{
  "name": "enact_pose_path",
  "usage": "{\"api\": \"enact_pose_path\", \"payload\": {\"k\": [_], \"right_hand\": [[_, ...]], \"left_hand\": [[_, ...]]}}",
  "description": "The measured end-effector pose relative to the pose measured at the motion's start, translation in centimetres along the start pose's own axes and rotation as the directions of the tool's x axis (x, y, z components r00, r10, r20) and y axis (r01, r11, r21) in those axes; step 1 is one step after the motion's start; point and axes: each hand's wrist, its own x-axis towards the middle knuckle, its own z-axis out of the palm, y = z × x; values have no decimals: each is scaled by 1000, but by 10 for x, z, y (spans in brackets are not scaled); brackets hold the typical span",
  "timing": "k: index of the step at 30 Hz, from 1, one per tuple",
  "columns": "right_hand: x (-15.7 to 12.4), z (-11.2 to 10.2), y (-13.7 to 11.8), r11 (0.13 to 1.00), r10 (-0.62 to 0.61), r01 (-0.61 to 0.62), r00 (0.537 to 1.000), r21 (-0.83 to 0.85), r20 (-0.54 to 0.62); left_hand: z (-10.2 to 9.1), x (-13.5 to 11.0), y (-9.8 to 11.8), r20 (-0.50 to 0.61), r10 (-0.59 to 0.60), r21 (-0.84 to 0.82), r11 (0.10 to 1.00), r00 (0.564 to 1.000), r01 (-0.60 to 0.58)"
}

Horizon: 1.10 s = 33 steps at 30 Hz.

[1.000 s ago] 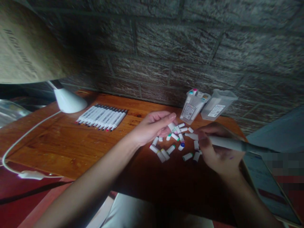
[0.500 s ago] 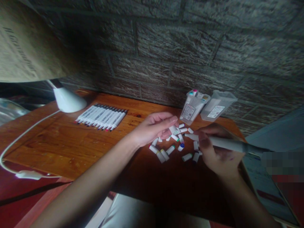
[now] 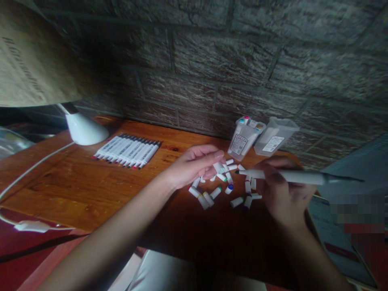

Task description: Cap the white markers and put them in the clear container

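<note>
My right hand (image 3: 280,190) is closed round an uncapped white marker (image 3: 300,177), whose dark tip points left toward my other hand. Between the thumb and fingers of my left hand (image 3: 200,161) is a white marker cap (image 3: 218,166), held above the table. Below and between both hands lie several loose marker caps, among them one with a blue end (image 3: 229,188), one with a green end (image 3: 216,192) and one with a yellow band (image 3: 207,198). A row of white markers (image 3: 129,150) lies side by side to the left.
Two translucent plastic holders stand near the wall; the left holder (image 3: 238,145) contains several markers, beside the right holder (image 3: 269,143). A lamp base (image 3: 85,129) with a white cord (image 3: 39,163) occupies the table's left. A brick wall (image 3: 197,72) rises behind.
My right hand has moved slightly right, and its marker has turned closer to level, with the dark tip now clearer. My left hand still pinches the cap.
</note>
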Motion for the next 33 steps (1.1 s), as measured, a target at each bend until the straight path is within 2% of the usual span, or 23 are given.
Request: {"api": "enact_pose_path", "payload": {"k": [3,8,11,15,20,24,33], "right_hand": [[3,1,-3,999,45,-45,999,16,-21],[6,-2,-1,988,121,-127,990,88,71],[6,-3,0,974,151,-163,985,161,83],[7,-4,0,954,185,-204,977,222,103],[11,-2,5,914,195,-207,978,349,70],[16,-1,11,852,257,-246,966,463,40],[16,6,17,847,332,-322,942,423,52]], "left_hand": [[0,0,-1,1,-7,1,1000,1000,7],[-1,0,-3,-14,-8,18,1000,1000,8],[-1,1,-3,-8,-14,35,999,1000,14],[0,2,-2,-59,7,32,999,998,-6],[-3,3,-5,-100,101,112,990,990,-90],[-6,2,-7,-131,155,204,971,979,-127],[-7,5,-11,-203,285,286,932,937,-222]]}}
